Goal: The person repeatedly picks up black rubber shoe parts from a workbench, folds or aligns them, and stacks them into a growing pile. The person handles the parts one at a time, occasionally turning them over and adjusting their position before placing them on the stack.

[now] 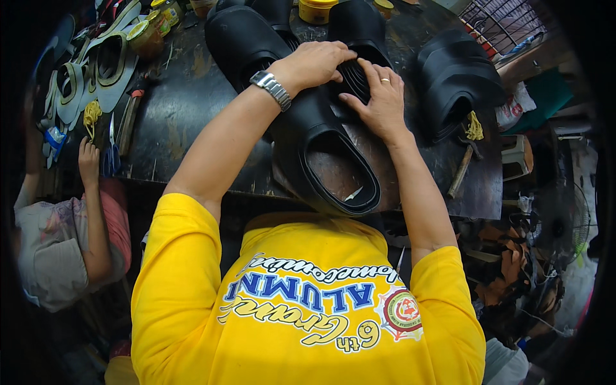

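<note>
Head view; clock read from the wearer's chest, 12 straight ahead. Nearest, at 12, a nested stack of black shoe-shaped pieces [296, 138] lay on the dark worktable [160, 138], its oval opening toward the near edge. A hammer [461, 173] lay at 2.

Right hand [381, 106], between 12 and 1: thumb spread well away from the fingers, fingertips apparently touching layered black edges. Left hand [313, 63], at 12: fingers close together, index stretched toward those edges; whether it pinched a layer could not be told. The edges belonged to a second nested stack [358, 25], just beyond the hands.

Farther out: blue-handled scissors [112, 154] at 10; yellow strands [475, 126] at the near end of a third black stack [449, 70], at 1; a fourth [240, 35] between 11 and 12; a yellow tub [316, 11] at 12, farthest.

Progress, judged: pieces looked formed and grouped into at least four stacks. Evening the layers under the fingers seemed unfinished; no strand showed around that stack.
</note>
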`<state>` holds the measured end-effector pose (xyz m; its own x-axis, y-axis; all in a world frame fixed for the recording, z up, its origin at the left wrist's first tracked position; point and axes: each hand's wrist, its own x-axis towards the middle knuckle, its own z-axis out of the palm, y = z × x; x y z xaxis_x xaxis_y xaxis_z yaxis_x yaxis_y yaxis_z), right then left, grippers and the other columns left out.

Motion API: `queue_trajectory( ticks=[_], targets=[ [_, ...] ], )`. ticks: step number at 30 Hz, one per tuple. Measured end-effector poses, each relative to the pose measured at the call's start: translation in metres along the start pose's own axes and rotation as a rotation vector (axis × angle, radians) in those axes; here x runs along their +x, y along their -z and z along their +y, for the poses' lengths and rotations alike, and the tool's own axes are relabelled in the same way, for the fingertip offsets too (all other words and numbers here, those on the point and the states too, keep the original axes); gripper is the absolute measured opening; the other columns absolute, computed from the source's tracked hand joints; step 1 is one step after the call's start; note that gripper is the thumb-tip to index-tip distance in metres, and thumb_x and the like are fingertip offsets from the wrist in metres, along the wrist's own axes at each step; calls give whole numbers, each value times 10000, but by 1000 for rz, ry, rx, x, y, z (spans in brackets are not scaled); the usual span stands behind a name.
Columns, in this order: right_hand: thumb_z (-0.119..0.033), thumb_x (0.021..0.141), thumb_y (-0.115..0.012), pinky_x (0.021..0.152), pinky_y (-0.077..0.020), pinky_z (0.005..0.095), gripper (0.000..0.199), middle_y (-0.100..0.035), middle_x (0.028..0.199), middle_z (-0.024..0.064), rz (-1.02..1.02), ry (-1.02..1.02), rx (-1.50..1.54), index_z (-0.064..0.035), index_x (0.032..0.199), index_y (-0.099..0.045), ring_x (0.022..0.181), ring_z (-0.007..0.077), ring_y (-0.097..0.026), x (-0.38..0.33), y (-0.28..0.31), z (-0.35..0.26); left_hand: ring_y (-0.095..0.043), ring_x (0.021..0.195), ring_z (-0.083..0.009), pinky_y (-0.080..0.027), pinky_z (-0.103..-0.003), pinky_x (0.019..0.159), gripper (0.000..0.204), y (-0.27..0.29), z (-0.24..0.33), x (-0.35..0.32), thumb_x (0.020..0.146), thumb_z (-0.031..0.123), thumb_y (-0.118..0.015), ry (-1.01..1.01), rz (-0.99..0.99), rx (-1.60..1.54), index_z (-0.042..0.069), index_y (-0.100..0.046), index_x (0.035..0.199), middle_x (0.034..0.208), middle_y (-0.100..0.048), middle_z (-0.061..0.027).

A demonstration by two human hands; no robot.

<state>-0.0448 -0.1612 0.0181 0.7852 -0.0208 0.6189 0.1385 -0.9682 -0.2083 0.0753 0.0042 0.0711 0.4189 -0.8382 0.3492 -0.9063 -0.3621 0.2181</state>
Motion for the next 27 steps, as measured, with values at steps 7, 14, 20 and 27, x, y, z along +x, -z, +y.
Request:
queue_trajectory(
  ticks=[7, 14, 20, 27],
  targets=[
    [-207, 877, -762, 983, -480, 378, 478, -643, 1238, 172, -138, -299, 522, -36, 1301, -624, 1148, 282, -617, -63, 95, -42, -603, 1200, -258, -496, -358, 988, 534, 44, 31, -111, 880, 171, -747, 256, 370, -442, 117, -586, 1387, 1312, -610, -107],
    [-78, 920, -696, 857, -485, 255, 260, -668, 1003, 71, -380, -576, 736, -1, 1169, -692, 931, 136, -625, -88, 107, -70, -297, 1483, -313, -289, -442, 1203, 804, -3, 91, -187, 889, 77, -745, 805, 464, -1330, 21, -299, 1556, 1551, -337, -218],
    [-81, 919, -661, 779, -509, 271, 212, -720, 951, 94, -303, -579, 698, 14, 1102, -707, 860, 139, -648, -87, 97, -73, -386, 1425, -261, -312, -356, 1172, 745, -8, 94, -189, 942, 76, -663, 820, 550, -1572, 15, -267, 1570, 1562, -359, -157],
    [-64, 897, -671, 808, -499, 278, 198, -709, 978, 85, -283, -617, 714, 1, 1080, -711, 881, 156, -642, -94, 102, -75, -626, 1139, -161, -503, -284, 1002, 500, -6, 93, -190, 945, 122, -706, 841, 527, -1676, -8, -510, 1386, 1255, -647, -114]
  ],
)
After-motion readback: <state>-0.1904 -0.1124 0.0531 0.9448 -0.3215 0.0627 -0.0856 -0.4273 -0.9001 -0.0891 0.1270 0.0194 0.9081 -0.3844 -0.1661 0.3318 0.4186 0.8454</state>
